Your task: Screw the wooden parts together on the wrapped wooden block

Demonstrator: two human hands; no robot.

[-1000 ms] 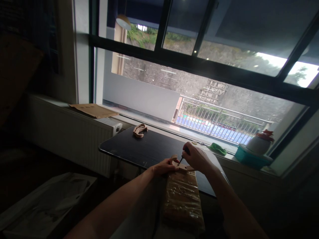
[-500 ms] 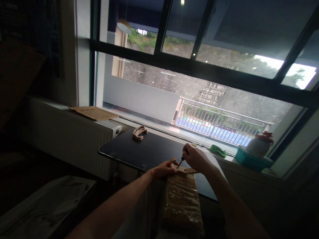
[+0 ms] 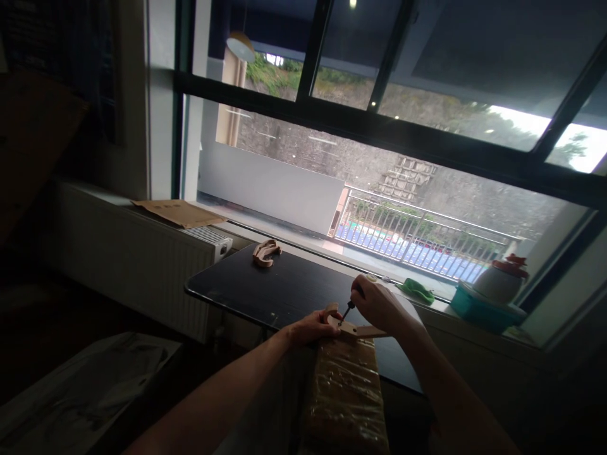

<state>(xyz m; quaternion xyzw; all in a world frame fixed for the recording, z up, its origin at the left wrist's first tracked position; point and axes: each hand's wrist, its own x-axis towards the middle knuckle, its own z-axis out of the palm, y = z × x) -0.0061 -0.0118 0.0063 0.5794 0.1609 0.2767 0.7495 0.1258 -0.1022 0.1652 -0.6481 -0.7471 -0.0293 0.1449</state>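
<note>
My left hand (image 3: 310, 327) pinches the pale curved wooden piece (image 3: 348, 328); my right hand (image 3: 372, 301) grips what seems a slim dark screwdriver (image 3: 351, 305), best pressed straight.

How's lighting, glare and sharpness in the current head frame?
Head view: strongly backlit, with a bright window, a dim radiator and lower corners near black; head view: glare streaks on the clear-wrapped brown package; head view: horizon tilted, sloping down rightward; head view: screwdriver tip at the wooden piece too small and soft to resolve.
</note>
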